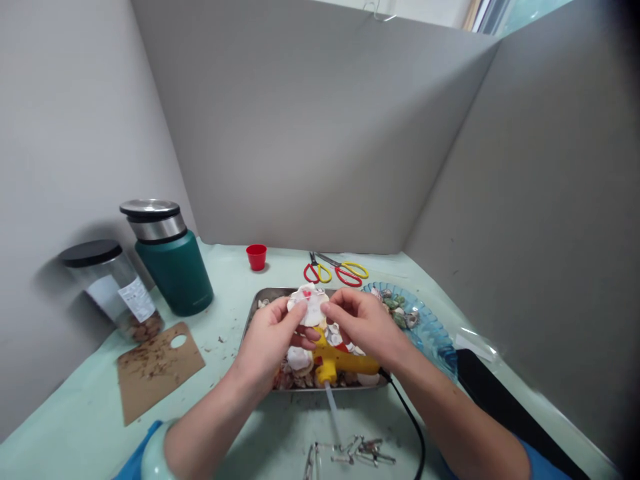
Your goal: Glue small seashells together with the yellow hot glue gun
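Observation:
A flat white shell with a small red spot near its top is held up over the metal tray. My left hand pinches its left and lower side, thumb across the front. At its right edge, my right hand has thumb and forefinger closed on the rim. Beneath the hands, a yellow glue gun rests across the tray, a translucent glue stick poking out towards me. Shells of several kinds lie in the tray, partly hidden by my hands.
A blue dish holds small green and brown pieces. Two pairs of scissors and a red cup stand behind. Left are a green flask, a jar and cardboard. Metal clips and a black cable lie in front.

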Action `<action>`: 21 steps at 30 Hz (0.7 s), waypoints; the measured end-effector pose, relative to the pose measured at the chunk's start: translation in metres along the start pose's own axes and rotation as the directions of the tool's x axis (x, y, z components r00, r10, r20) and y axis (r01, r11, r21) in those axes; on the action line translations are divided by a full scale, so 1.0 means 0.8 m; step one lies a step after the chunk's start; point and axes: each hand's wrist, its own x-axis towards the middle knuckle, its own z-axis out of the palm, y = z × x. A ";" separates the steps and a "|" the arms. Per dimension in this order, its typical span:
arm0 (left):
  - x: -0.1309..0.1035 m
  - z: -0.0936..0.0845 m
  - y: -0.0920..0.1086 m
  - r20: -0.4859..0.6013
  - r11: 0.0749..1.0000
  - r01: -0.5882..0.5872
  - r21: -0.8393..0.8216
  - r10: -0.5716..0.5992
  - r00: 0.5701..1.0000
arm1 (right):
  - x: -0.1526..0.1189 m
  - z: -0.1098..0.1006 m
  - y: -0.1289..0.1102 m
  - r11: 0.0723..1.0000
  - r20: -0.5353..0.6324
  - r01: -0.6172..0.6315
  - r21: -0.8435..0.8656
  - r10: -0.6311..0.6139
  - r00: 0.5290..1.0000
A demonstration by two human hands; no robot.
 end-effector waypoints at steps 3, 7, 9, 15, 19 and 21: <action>0.003 -0.002 -0.004 -0.026 0.999 0.040 0.009 -0.040 0.999 | 0.001 0.001 0.007 0.994 -0.002 0.055 -0.099 -0.056 0.998; 0.006 -0.003 -0.007 -0.031 0.997 0.067 -0.042 -0.068 0.997 | 0.004 0.004 0.015 0.984 -0.054 0.107 -0.145 -0.116 0.992; 0.007 -0.004 -0.008 -0.023 0.997 0.054 -0.062 -0.055 0.998 | 0.006 0.005 0.017 0.986 -0.091 0.109 -0.124 -0.120 0.989; 0.008 -0.006 -0.008 -0.084 0.998 -0.042 -0.037 0.038 0.996 | 0.004 0.001 0.010 0.987 -0.111 0.152 -0.060 -0.158 0.981; 0.009 -0.008 -0.004 -0.185 0.981 -0.176 0.079 0.188 0.965 | 0.002 -0.008 0.002 0.943 -0.122 0.285 -0.172 -0.307 0.944; 0.007 -0.010 -0.002 -0.235 0.930 -0.276 0.244 0.333 0.913 | 0.001 -0.012 0.000 0.910 -0.086 0.313 -0.271 -0.347 0.934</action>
